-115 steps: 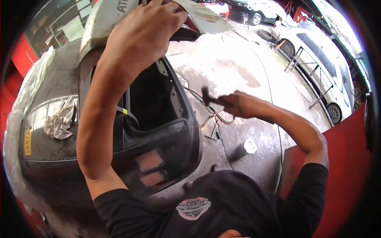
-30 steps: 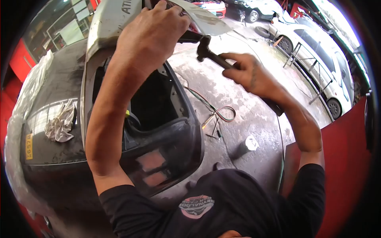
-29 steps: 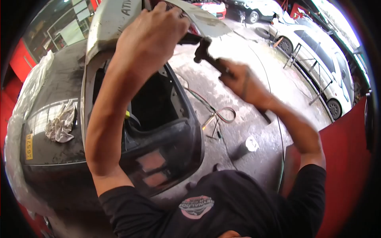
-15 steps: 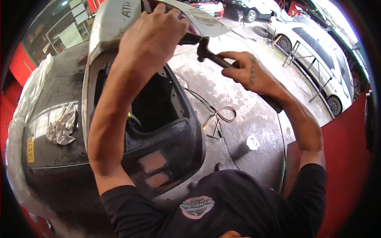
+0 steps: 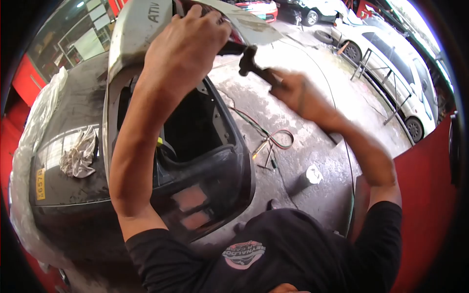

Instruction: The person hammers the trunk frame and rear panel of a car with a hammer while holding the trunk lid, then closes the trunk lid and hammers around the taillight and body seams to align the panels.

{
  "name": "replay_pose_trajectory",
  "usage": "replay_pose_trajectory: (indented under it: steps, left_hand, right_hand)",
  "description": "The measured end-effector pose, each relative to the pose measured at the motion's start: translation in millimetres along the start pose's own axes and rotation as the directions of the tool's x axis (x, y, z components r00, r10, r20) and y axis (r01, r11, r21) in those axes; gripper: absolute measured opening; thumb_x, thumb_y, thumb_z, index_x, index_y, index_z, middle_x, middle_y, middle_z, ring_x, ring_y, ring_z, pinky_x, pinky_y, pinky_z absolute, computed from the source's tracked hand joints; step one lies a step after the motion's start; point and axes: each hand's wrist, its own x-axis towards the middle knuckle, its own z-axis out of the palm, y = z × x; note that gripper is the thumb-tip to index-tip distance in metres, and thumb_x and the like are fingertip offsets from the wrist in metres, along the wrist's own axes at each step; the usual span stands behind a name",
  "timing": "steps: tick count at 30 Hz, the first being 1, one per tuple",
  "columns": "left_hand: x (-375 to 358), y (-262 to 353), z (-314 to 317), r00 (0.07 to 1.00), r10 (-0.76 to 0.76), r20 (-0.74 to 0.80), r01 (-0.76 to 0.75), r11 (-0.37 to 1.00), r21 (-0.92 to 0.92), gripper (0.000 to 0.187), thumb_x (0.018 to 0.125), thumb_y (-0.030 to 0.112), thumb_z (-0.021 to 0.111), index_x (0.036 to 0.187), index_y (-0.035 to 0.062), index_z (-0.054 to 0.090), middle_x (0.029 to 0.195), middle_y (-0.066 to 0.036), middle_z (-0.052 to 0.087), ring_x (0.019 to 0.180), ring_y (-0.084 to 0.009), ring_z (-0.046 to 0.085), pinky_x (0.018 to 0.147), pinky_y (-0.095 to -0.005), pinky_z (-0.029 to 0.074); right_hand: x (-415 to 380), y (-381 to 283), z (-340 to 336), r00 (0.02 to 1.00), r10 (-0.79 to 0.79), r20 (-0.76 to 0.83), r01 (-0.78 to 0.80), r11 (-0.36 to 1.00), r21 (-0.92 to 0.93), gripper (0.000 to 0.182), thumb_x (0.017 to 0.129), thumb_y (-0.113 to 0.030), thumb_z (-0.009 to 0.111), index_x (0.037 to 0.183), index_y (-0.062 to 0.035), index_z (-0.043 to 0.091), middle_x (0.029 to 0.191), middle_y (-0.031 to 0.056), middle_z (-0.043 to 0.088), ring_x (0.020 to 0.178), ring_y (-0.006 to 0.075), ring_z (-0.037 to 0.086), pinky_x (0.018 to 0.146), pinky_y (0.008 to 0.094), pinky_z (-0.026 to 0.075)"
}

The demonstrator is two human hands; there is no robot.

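You had your left hand (image 5: 183, 49) clamped on the raised trunk lid (image 5: 141, 24) and your right hand (image 5: 298, 93) gripping the hammer (image 5: 251, 61) at its bent edge, looked mid-job.

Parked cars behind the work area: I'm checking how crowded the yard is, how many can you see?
3, maybe more hidden: a white car at right behind a metal frame, a pale car at the top edge, and a red car left of it, mostly cut off.

Crumpled rag (image 5: 78, 152) seen on dark car roof (image 5: 68, 112), well left of fingers. Hoses (image 5: 273, 138) and white cup (image 5: 312, 174) lying on concrete floor (image 5: 293, 97) below fingers. White cars (image 5: 391, 63) parked beyond.
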Motion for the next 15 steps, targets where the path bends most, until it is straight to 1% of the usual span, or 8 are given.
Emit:
replay_pose_trajectory:
  steps: [1,2,4,8,9,11,14,15]
  left_hand:
    - [1.9,-4.2,-1.0,0.999,0.016,-0.05,-0.014,0.999,0.033,0.063,0.074,-0.002,0.078,0.135,0.0077,0.063,0.142,-0.012,0.059,0.135,-0.035,0.052,0.112,-0.0425,0.046]
    - [-2.4,-3.4,0.8,0.997,0.032,-0.073,-0.028,0.999,0.045,0.063,0.074,-0.002,0.077,0.134,0.0077,0.063,0.142,-0.012,0.059,0.135,-0.0348,0.052,0.112,-0.0425,0.046]
    - [-2.9,-4.2,-0.8,0.998,0.012,-0.054,-0.011,1.0,0.021,0.062,0.074,-0.002,0.077,0.134,0.0074,0.064,0.142,-0.012,0.06,0.135,-0.034,0.052,0.112,-0.0426,0.046]
    - [-3.8,0.2,6.5,0.994,0.025,-0.104,-0.023,0.999,0.024,0.061,0.074,-0.002,0.077,0.133,0.0066,0.064,0.141,-0.012,0.06,0.134,-0.0332,0.053,0.111,-0.043,0.047]
    - [-3.2,0.1,5.6,0.995,0.026,-0.099,-0.025,1.0,0.016,0.061,0.074,-0.003,0.077,0.133,0.0066,0.064,0.141,-0.012,0.06,0.134,-0.0333,0.053,0.111,-0.0431,0.047]
    - [-3.6,2.9,4.8,0.997,0.032,-0.074,-0.033,0.999,-0.011,0.06,0.074,-0.004,0.076,0.133,0.0064,0.065,0.14,-0.012,0.061,0.134,-0.0334,0.054,0.111,-0.0434,0.047]
    - [-2.0,0.9,5.3,0.997,0.018,-0.081,-0.015,0.999,0.029,0.059,0.075,-0.006,0.073,0.132,0.0061,0.065,0.138,-0.012,0.062,0.133,-0.0336,0.054,0.111,-0.0433,0.047]
    - [-0.6,0.1,3.2,0.996,0.027,-0.086,-0.026,0.999,0.021,0.059,0.075,-0.007,0.072,0.132,0.0061,0.065,0.138,-0.012,0.062,0.132,-0.034,0.055,0.111,-0.0434,0.047]
  right_hand:
    - [-7.8,1.7,16.9,0.992,-0.088,-0.09,0.075,0.987,-0.139,0.034,0.093,-0.009,0.061,0.125,0.0015,0.058,0.084,0.0247,0.067,0.074,0.0333,0.067,0.069,0.0432,0.05]
    - [-8.4,-0.8,20.7,0.997,-0.075,-0.002,0.075,0.994,-0.076,0.038,0.093,-0.008,0.06,0.13,0.0009,0.056,0.087,0.0248,0.068,0.078,0.0398,0.067,0.07,0.0451,0.051]
    - [-19.3,24.7,52.9,0.96,-0.28,0.011,0.281,0.957,-0.07,0.041,0.093,-0.008,0.059,0.133,0.0003,0.055,0.086,0.0263,0.067,0.078,0.0429,0.066,0.071,0.0468,0.052]
    - [-62.4,37.8,86.4,0.869,-0.022,0.494,0.069,0.995,-0.077,0.03,0.091,-0.013,0.059,0.119,0.0,0.06,0.084,0.0273,0.064,0.088,0.0403,0.067,0.08,0.0447,0.053]
    - [-68.0,61.8,93.6,0.842,-0.112,0.527,0.163,0.985,-0.051,0.028,0.091,-0.015,0.06,0.114,-0.0002,0.06,0.079,0.0232,0.065,0.085,0.0415,0.066,0.077,0.0441,0.053]
    - [-47.0,80.0,70.7,0.876,-0.351,0.331,0.338,0.936,0.097,0.029,0.091,-0.015,0.06,0.117,-0.0002,0.06,0.076,0.0201,0.063,0.079,0.0366,0.064,0.074,0.043,0.051]
    - [-5.8,18.7,-2.1,0.998,-0.049,0.029,0.049,0.999,-0.014,0.033,0.093,-0.014,0.061,0.123,0.0004,0.06,0.073,0.0168,0.06,0.07,0.0271,0.058,0.069,0.0415,0.049]
    - [-5.8,7.9,7.6,0.994,-0.081,-0.076,0.077,0.996,-0.053,0.035,0.093,-0.013,0.061,0.125,0.0007,0.06,0.071,0.0157,0.059,0.066,0.024,0.056,0.068,0.041,0.048]
